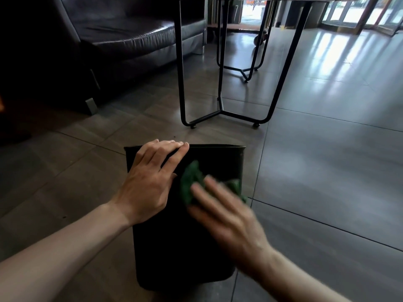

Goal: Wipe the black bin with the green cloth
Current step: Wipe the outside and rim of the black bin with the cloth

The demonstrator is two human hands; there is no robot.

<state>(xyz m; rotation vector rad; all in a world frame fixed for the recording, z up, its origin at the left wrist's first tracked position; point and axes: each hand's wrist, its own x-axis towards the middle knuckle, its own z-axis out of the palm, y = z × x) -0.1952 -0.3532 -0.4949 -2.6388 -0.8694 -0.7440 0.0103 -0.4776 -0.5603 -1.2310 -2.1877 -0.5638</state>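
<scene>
Down at 6 o'clock, the black bin (174,247) sits on the floor (327,171); the blurred right hand (226,216) presses the green cloth (192,182) to its side with straight fingers. The left hand (148,182) rests flat on the bin at 9 o'clock of the cloth, fingers extended along the far edge. Table legs (181,83) stand at 12 o'clock, a sofa (109,29) at 10.

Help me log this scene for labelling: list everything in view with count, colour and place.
Grey floor tiles: many, grey, throughout.
Black plastic bin: one, black, on the tiles, centre foreground.
Green crumpled cloth: one, green, on the bin's side, partly covered.
Dark leather sofa: one, near-black, upper left.
Black metal table frames: two, black, behind the bin, one farther back.
Left hand: one, flat on the bin near its rim.
Right hand: one, blurred, pressing the cloth.
</scene>
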